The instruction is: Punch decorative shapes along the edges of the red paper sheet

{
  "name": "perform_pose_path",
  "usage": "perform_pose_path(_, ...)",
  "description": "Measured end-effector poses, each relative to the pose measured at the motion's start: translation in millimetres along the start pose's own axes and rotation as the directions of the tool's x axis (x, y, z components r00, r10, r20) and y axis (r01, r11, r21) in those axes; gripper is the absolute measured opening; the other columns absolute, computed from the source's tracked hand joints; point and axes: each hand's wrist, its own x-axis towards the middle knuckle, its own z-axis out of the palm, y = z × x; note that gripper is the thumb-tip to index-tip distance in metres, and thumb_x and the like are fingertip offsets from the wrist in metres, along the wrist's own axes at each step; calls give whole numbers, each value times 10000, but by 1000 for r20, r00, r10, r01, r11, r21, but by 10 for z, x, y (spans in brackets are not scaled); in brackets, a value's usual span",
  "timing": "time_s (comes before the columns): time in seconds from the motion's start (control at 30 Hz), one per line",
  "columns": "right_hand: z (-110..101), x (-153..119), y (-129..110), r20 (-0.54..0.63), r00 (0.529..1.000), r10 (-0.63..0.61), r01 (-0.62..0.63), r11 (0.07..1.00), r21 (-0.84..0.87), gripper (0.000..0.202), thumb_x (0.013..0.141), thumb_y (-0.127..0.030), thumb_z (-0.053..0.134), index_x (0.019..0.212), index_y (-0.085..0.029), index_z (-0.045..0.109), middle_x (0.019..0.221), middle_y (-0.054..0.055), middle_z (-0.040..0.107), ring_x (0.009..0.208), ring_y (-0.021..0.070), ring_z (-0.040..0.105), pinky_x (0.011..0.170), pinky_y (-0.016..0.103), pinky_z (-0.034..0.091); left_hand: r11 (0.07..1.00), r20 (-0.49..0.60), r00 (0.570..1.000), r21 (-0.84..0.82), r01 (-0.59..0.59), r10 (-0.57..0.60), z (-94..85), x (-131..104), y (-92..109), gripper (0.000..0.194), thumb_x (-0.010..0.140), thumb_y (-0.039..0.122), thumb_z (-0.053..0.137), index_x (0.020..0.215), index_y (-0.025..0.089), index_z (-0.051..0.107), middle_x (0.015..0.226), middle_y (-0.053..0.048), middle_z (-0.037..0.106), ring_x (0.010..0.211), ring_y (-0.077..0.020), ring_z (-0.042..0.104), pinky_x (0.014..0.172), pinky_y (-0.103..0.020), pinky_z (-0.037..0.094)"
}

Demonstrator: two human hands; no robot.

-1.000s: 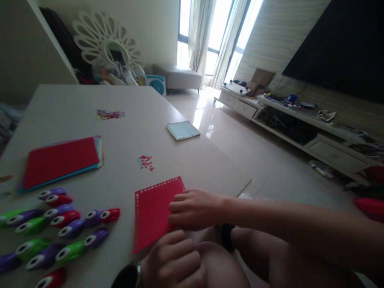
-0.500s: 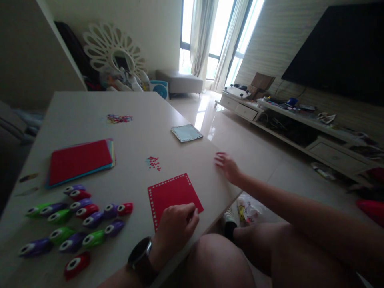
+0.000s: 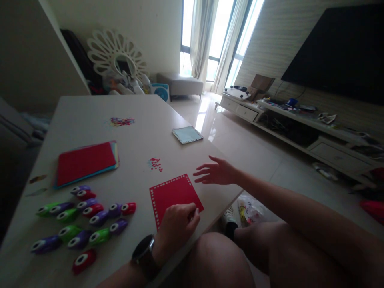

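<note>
A red paper sheet (image 3: 177, 194) lies near the table's front edge, with small cut-out holes along its left and far sides. My left hand (image 3: 180, 224), with a dark watch on its wrist, rests over the near part of the sheet. Its fingers are curled closed, and their inside is hidden. Just beyond the sheet's right corner, my right hand (image 3: 214, 172) is open, its fingers spread and holding nothing. Small red paper bits (image 3: 156, 164) lie beyond the sheet. Several purple, green and red craft punches (image 3: 100, 218) are spread on the left.
A stack of coloured paper (image 3: 87, 162) topped with red lies at the left of the white table (image 3: 144, 108). Farther back are a pile of coloured paper bits (image 3: 121, 121) and a pale blue sheet (image 3: 188, 135) with a punched border. A plastic bag (image 3: 252, 210) is on the floor.
My right hand has moved left from the table's right edge toward the red sheet, and its fingers have spread. My left hand stays on the sheet. The view has shifted slightly.
</note>
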Motion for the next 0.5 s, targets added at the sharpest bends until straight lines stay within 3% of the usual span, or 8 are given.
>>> perform_pose_path(0.03, -58, 68, -41, -187, 975, -118, 120, 993, 2, 338, 861, -478, 594, 1025, -191, 669, 1148, 124, 733, 1095, 285, 687, 939, 477, 519, 1000, -1, 1000, -4, -2, 2, -2, -3, 3, 301, 933, 282, 481, 651, 182, 512, 601, 6, 527, 560, -122, 377, 606, -312, 166)
perform_pose_path(0.07, -143, 134, -94, -451, 842, -296, 320, 947, -25, 259, 837, -400, 602, 987, -197, 657, 1093, 109, 736, 1059, 278, 688, 913, 473, 527, 1000, -3, 1000, -9, -2, 2, -5, -5, 7, 306, 936, 284, 477, 650, 182, 515, 599, 6, 524, 558, -122, 377, 606, -311, 168)
perform_pose_path(0.1, -245, 193, -153, -575, 721, -386, 434, 899, -60, 232, 844, -357, 548, 1024, -233, 626, 1154, 64, 713, 1129, 237, 652, 956, 438, 508, 1000, -6, 1000, -15, -3, 3, -7, -5, 12, 311, 939, 287, 473, 649, 182, 519, 596, 7, 521, 555, -122, 376, 606, -310, 171)
perform_pose_path(0.17, -449, 278, -258, -690, 571, -445, 532, 841, -102, 264, 872, -325, 420, 1092, -288, 563, 1224, 4, 659, 1239, 169, 577, 1025, 383, 459, 1000, -13, 1000, -26, -4, 3, -10, -3, 22, 316, 940, 288, 471, 648, 183, 529, 590, 7, 516, 549, -122, 377, 604, -309, 178)
perform_pose_path(0.23, -576, 327, -301, -740, 503, -447, 567, 817, -108, 263, 867, -324, 368, 1069, -282, 532, 1229, 9, 632, 1233, 163, 577, 1022, 369, 461, 1000, -23, 1000, -29, -5, 5, -14, 3, 30, 314, 936, 285, 476, 646, 184, 539, 589, 4, 521, 549, -124, 386, 603, -311, 181)
perform_pose_path(0.3, -577, 368, -262, -731, 534, -424, 558, 827, -71, 225, 845, -357, 400, 992, -255, 537, 1177, 44, 641, 1119, 192, 641, 960, 370, 505, 1000, -31, 1000, -29, -3, 2, -18, 8, 36, 313, 932, 282, 481, 640, 185, 541, 584, 2, 522, 547, -126, 390, 600, -313, 181)
perform_pose_path(0.43, -361, 503, -132, -440, 836, -327, 370, 929, 14, 311, 806, -491, 569, 941, -214, 613, 1065, 120, 694, 949, 280, 699, 843, 458, 566, 1000, -21, 1000, -25, 3, -3, -28, 9, 39, 311, 928, 277, 487, 634, 184, 528, 573, 7, 512, 537, -121, 379, 598, -312, 178)
perform_pose_path(0.5, -303, 578, -140, -437, 824, -361, 360, 929, -89, 346, 810, -511, 578, 999, -223, 618, 1100, 100, 691, 984, 272, 683, 853, 457, 561, 1000, -21, 1000, -24, -1, 1, -29, 8, 35, 315, 931, 278, 487, 632, 183, 523, 575, 7, 513, 536, -119, 379, 597, -312, 176)
